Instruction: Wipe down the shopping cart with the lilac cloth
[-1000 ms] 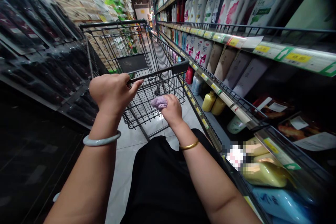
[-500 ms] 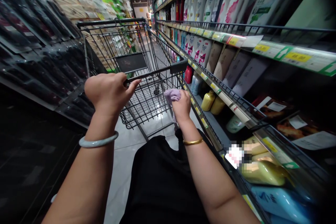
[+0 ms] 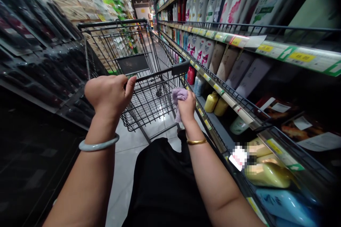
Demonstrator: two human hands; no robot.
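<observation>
My left hand (image 3: 110, 90) is closed around the left part of the near top bar of a dark wire shopping cart (image 3: 154, 75), its thumb bent over the bar. A pale bangle circles that wrist. In front of my right leg, my right hand (image 3: 187, 106) is closed around a crumpled purple cloth (image 3: 180, 94), part of which hangs below the fingers. The cloth is beside the cart's right near corner; whether it touches the wire I cannot tell. Through the wire, the basket shows the tiled floor beneath.
Tall shelves (image 3: 229, 39) of shampoo bottles run close along the right, with price strips on their edges. Yellow bottles (image 3: 268, 174) and a blue bottle (image 3: 279, 200) lie at lower right. Packaged goods (image 3: 50, 64) stack up on the left. A tiled aisle (image 3: 141, 145) leads ahead.
My right hand has moved slightly right with the cloth, away from the cart's wire, and more cloth hangs down. My left thumb has curled in closer on the bar.
</observation>
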